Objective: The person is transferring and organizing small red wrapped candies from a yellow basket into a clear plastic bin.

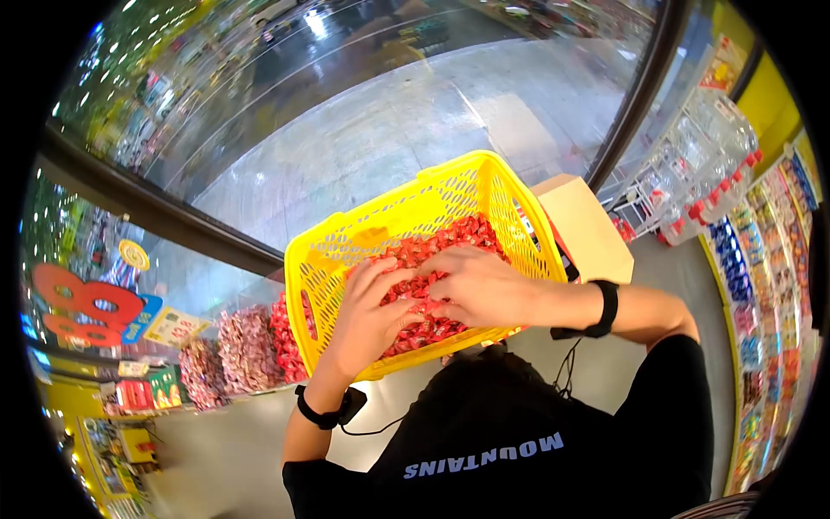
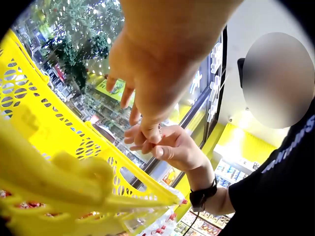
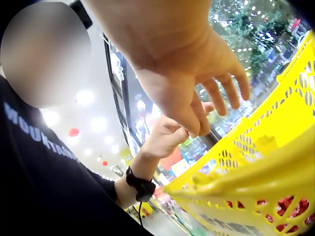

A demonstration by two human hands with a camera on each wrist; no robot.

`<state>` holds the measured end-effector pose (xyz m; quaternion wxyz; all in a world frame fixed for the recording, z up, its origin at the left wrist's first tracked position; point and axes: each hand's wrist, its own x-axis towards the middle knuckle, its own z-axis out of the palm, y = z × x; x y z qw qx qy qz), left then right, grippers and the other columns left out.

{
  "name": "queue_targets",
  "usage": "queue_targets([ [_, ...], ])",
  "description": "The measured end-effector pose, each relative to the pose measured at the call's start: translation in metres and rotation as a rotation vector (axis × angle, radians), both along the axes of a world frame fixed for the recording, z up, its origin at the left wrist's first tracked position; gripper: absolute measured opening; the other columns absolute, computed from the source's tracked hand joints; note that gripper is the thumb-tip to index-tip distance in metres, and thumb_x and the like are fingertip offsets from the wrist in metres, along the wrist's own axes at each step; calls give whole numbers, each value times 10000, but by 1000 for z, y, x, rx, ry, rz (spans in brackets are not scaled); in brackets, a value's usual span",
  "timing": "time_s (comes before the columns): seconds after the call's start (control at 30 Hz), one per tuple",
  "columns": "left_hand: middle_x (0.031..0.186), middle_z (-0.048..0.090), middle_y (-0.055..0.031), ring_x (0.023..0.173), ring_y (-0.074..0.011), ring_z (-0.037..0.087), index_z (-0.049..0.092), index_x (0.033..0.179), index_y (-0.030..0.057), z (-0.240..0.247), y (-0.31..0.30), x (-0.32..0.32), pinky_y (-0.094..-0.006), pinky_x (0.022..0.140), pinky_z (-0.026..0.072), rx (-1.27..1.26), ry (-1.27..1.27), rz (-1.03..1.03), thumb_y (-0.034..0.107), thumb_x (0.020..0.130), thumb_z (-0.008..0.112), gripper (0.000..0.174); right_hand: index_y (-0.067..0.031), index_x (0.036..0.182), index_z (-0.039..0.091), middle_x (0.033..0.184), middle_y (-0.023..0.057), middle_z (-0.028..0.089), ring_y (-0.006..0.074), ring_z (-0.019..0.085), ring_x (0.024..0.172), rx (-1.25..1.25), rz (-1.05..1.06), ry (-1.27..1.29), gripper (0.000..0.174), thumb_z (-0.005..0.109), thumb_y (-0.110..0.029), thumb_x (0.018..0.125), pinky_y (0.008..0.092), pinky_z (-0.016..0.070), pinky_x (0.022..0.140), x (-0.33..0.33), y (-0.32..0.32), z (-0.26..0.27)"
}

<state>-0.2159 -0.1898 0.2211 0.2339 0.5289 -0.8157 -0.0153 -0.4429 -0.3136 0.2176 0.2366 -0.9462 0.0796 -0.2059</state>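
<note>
Both hands are over a yellow plastic basket point(image 1: 359, 233), which holds many small red-wrapped pieces point(image 1: 471, 232) that look like candies. My left hand point(image 1: 363, 316) reaches over the near left side, thumb and forefinger brought close together, the other fingers spread. From the right, my right hand point(image 1: 480, 284) comes in with its thumb and forefinger tips pinched. In the left wrist view the fingertips of the left hand point(image 2: 152, 83) and right hand point(image 2: 179, 147) meet at a small reddish piece point(image 2: 160, 131), mostly hidden by the fingers.
A cardboard box point(image 1: 588, 229) stands right of the basket by the window. Bags of wrapped sweets point(image 1: 246, 346) line the left, under a price sign point(image 1: 173, 327). Bottled water point(image 1: 692, 164) and stocked shelves point(image 1: 761, 320) are at the right. Glass panes with dark frames point(image 1: 173, 190) lie ahead.
</note>
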Motion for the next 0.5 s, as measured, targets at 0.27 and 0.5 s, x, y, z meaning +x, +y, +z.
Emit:
queue_targets([
  [0.27,1424,636,-78,1406,-350,512,795,1002,126,-8,36,-53,-584,1193,391,-33,-33,167,221,809,846,222,-44,969,782,1329,134,658,333,581,1289,-220,-42,-77,230,731,-186,795,500,450,1112,-33,27,-22],
  [0.5,1410,648,-55,1369,-337,553,780,1071,153,-17,65,-50,-582,1166,416,-109,46,220,296,772,888,348,-55,946,767,1318,112,655,322,580,1283,-169,-10,-126,196,744,-95,756,510,463,1102,-21,55,-35],
])
